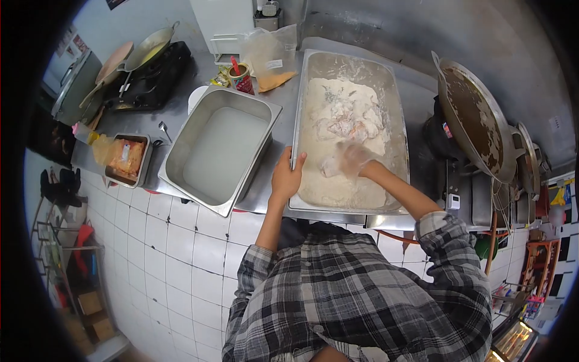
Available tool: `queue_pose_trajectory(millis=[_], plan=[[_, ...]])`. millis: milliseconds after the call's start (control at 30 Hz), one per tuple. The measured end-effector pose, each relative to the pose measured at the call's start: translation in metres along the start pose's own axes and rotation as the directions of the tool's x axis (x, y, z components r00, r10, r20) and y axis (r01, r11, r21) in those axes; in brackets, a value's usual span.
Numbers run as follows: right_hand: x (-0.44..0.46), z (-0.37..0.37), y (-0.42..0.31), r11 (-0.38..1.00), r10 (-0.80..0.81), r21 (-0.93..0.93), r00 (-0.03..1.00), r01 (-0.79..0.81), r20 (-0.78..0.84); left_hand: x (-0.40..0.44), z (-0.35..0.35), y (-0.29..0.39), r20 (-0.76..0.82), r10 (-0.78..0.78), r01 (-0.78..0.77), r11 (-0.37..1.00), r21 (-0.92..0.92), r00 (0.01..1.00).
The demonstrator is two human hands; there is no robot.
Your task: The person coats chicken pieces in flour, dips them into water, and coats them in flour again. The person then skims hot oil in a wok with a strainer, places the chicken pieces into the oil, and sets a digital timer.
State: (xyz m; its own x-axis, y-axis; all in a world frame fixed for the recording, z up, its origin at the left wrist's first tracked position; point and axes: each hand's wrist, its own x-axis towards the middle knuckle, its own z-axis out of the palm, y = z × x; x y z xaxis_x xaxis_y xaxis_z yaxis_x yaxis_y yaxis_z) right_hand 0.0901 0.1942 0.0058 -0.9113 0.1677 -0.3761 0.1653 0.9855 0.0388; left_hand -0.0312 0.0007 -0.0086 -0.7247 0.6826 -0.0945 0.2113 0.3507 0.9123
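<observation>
A deep metal tray (395,114) in front of me holds white flour (338,192). Several flour-coated pieces of what looks like raw chicken (351,127) are heaped in its middle. My left hand (287,175) grips the tray's left rim, thumb at the edge and fingers along the outer wall. Down in the flour, my right hand (356,160) is coated white and blurred by motion. A floury lump (330,166) lies against its fingertips; whether the fingers hold it is hidden.
Left of the tray stands a metal pan (218,151) of cloudy liquid. Farther left are a small container (128,160) of marinated meat and a black stove (151,78) with pans. A large wok (476,117) of oil stands right. Behind sit a red can (241,79) and plastic bag (271,51).
</observation>
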Motion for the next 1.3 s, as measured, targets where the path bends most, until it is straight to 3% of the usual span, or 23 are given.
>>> queue_pose_trajectory(millis=[67, 167, 267, 367, 467, 567, 667, 767, 867, 933, 967, 1067, 1167, 1300], plan=[[0.018, 0.022, -0.01, 0.975, -0.171, 0.097, 0.956, 0.199, -0.238, -0.001, -0.003, 0.002, 0.02, -0.014, 0.015, 0.999, -0.03, 1.0], [0.051, 0.041, -0.016, 0.963, -0.26, 0.065, 0.965, 0.262, -0.039, -0.004, -0.002, 0.0, -0.013, 0.003, -0.004, 0.997, -0.072, 1.0], [0.055, 0.051, 0.014, 0.935, -0.319, 0.117, 0.939, 0.334, -0.132, -0.008, -0.001, 0.001, -0.074, -0.01, 0.012, 1.0, 0.028, 0.997], [0.046, 0.018, 0.028, 0.963, -0.243, 0.137, 0.966, 0.231, 0.082, -0.006, -0.003, 0.002, -0.042, -0.032, 0.034, 0.998, 0.049, 0.999], [0.04, 0.013, 0.033, 0.977, -0.132, 0.188, 0.978, 0.1, 0.163, -0.004, -0.001, 0.0, -0.032, -0.047, 0.048, 0.998, 0.029, 0.998], [0.043, 0.033, 0.041, 0.919, -0.192, 0.367, 0.976, 0.142, 0.102, -0.003, 0.0, -0.002, -0.058, -0.029, 0.033, 0.997, 0.064, 0.998], [0.044, 0.057, 0.041, 0.71, -0.295, 0.627, 0.944, 0.322, -0.151, -0.004, -0.001, 0.004, -0.069, -0.011, 0.016, 0.997, 0.073, 0.998], [0.037, 0.051, 0.03, 0.751, -0.193, 0.574, 0.939, 0.327, -0.283, -0.005, -0.004, 0.01, -0.04, -0.028, 0.029, 0.999, 0.026, 0.999], [0.028, 0.029, 0.024, 0.811, -0.187, 0.546, 0.978, 0.209, -0.096, -0.003, -0.002, 0.005, -0.009, -0.052, 0.052, 0.998, -0.025, 0.999], [0.022, 0.015, 0.002, 0.979, -0.036, 0.202, 0.999, 0.032, 0.013, -0.002, -0.003, 0.007, -0.013, -0.042, 0.042, 0.999, -0.014, 0.999], [0.019, 0.014, -0.007, 0.999, 0.052, 0.011, 0.998, -0.053, 0.046, -0.003, -0.003, 0.007, -0.014, -0.039, 0.039, 0.999, -0.007, 0.999], [0.023, 0.024, -0.017, 0.991, 0.109, 0.084, 0.994, -0.108, -0.004, -0.005, -0.005, 0.011, -0.017, -0.064, 0.064, 0.998, 0.018, 0.998], [0.024, 0.028, -0.017, 0.997, 0.021, 0.071, 0.998, -0.017, -0.059, -0.008, -0.009, 0.019, -0.019, -0.063, 0.064, 0.998, 0.017, 0.998], [0.049, 0.059, 0.002, 0.953, 0.15, 0.294, 0.952, -0.068, -0.265, -0.008, -0.008, 0.018, -0.012, -0.052, 0.052, 0.999, 0.002, 0.999]])
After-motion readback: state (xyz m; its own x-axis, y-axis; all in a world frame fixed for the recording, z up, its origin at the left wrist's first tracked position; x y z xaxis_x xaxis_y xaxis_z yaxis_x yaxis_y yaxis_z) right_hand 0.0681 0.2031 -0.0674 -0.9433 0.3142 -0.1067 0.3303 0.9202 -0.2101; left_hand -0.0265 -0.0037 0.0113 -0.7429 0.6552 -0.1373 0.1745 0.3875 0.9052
